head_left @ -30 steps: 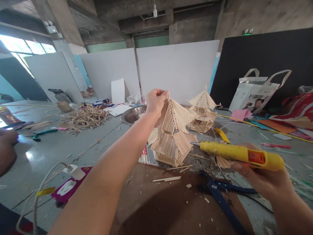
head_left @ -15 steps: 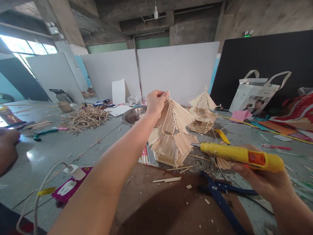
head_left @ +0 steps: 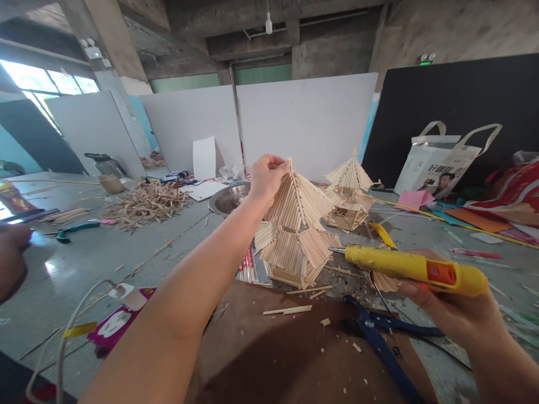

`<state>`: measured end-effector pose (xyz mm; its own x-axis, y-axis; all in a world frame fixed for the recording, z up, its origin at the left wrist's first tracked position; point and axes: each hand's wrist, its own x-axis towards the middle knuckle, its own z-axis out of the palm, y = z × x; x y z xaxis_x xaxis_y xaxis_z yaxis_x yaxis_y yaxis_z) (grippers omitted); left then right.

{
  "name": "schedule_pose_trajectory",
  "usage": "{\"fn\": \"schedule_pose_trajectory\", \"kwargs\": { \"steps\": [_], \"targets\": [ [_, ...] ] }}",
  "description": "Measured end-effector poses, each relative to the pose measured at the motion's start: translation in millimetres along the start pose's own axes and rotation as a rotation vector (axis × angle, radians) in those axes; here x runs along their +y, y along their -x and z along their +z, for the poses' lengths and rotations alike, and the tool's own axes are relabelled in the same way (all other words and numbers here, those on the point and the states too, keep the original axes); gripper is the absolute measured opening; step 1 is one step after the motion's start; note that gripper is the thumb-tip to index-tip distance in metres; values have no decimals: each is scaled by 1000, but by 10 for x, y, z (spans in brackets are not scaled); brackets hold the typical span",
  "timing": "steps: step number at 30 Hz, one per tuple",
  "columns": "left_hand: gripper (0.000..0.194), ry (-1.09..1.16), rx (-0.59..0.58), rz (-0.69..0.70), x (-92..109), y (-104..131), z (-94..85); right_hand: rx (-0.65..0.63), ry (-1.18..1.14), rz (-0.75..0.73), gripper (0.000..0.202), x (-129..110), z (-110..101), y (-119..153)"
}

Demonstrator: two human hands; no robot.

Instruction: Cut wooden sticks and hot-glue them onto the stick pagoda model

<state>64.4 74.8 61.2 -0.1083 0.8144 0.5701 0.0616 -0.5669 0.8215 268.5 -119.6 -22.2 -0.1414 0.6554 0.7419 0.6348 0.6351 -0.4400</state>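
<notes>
The left grip (head_left: pixel 269 177) hides part of the stick roof (head_left: pixel 304 203); the bottom edge crops blue pliers (head_left: pixel 387 359)

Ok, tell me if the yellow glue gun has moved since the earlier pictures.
No, the yellow glue gun shows no visible shift against the blue pliers.

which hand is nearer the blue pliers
Right. The right hand, holding the glue gun, is close by, to the right of the pliers. The left hand is farther off, at the top of the nearer model.
</notes>
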Motion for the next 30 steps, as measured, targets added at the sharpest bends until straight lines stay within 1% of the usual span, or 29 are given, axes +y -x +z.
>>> {"fn": "schedule_pose_trajectory", "kwargs": {
  "steps": [7,13,16,19,22,24,30],
  "targets": [
    [12,36,11,14,32,18,0,4,-40,29,8,23,5,12],
    [16,106,-136,-27,4,-30,-1,22,-51,85,7,0,13,20],
    [12,105,-195,-72,-8,-42,-2,24,-55,119,6,-14,14,11],
    [6,109,-216,-125,13,-32,-6,21,-55,133,6,-20,11,2],
    [6,105,-221,-158,52,-34,-26,22,-46,124,6,-20,12,-1],
    [7,71,-238,-154,68,-57,-52,15,-53,118,6,-21,16,0],
    [13,-58,-277,-62,42,-157,-135,-2,-78,106,7,-24,22,0]
  ]
}}
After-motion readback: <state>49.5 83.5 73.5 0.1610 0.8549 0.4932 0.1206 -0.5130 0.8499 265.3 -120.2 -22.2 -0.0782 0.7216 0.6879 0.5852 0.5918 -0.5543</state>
